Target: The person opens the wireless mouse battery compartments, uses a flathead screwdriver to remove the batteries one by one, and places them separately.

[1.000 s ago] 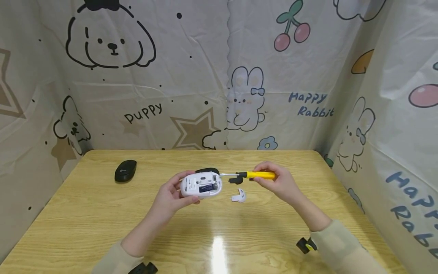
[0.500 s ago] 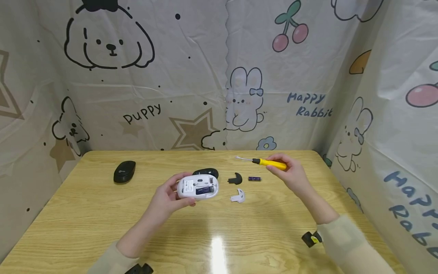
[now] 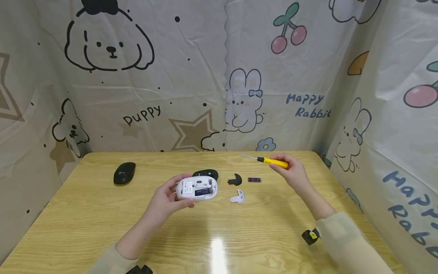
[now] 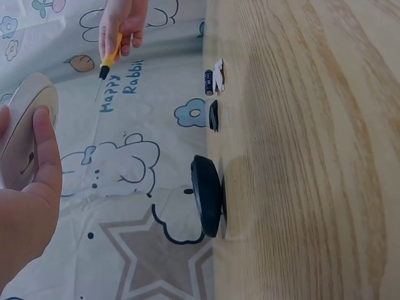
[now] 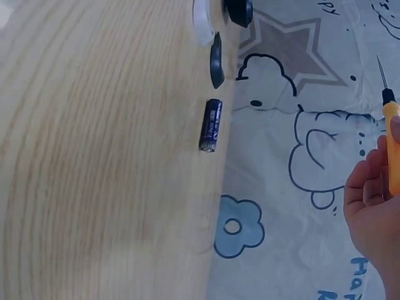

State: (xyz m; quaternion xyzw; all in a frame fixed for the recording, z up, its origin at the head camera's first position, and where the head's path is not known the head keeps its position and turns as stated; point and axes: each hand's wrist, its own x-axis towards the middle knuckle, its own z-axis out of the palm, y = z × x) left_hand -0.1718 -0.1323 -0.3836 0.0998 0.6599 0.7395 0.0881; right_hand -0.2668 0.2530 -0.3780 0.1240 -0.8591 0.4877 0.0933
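White mouse point(image 3: 197, 188) sits belly-up in our left hand point(image 3: 167, 198), fingers curled round it, held just above the bench point(image 3: 85, 213) near the middle. Our right hand point(image 3: 292, 173) pinches the yellow screwdriver point(image 3: 272, 162), tip pointing left, up by the back edge. Between the hands lie a black cover piece point(image 3: 235, 179), a white cover piece point(image 3: 238, 196) & a small battery point(image 3: 254, 179). A black mouse point(image 3: 206, 174) sits just behind the white one; another black mouse point(image 3: 124, 172) is far left. Lots of bare bench in front & to the left. Vs. a sec ago: the screwdriver has moved away from the white mouse, up and right, & now we see the battery.
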